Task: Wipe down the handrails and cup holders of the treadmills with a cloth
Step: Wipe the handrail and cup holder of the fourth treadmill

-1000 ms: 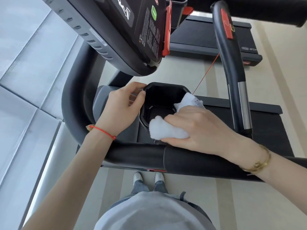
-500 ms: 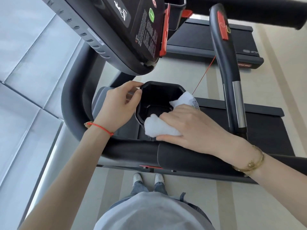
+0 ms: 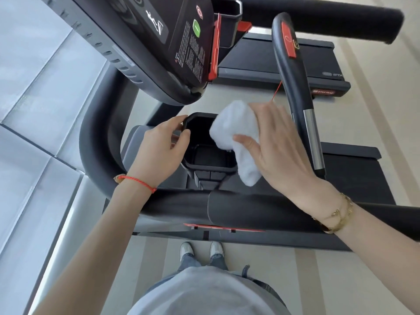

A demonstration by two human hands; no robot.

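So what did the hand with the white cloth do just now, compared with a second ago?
The right hand lifted the white cloth up from the near rim of the cup holder and carried it toward the far right side; the cloth now hangs over the opening. It kept its hold on the cloth. The left hand stayed gripping the holder's left rim.

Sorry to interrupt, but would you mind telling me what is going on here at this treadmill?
A person is cleaning a treadmill's cup holder. The left hand steadies the holder at its left rim, with the thumb and fingers on the edge. The right hand holds a white cloth at the holder's right rim, one end hanging down outside the holder. The black handrail runs across in front of the person, below both forearms; neither hand is on it.
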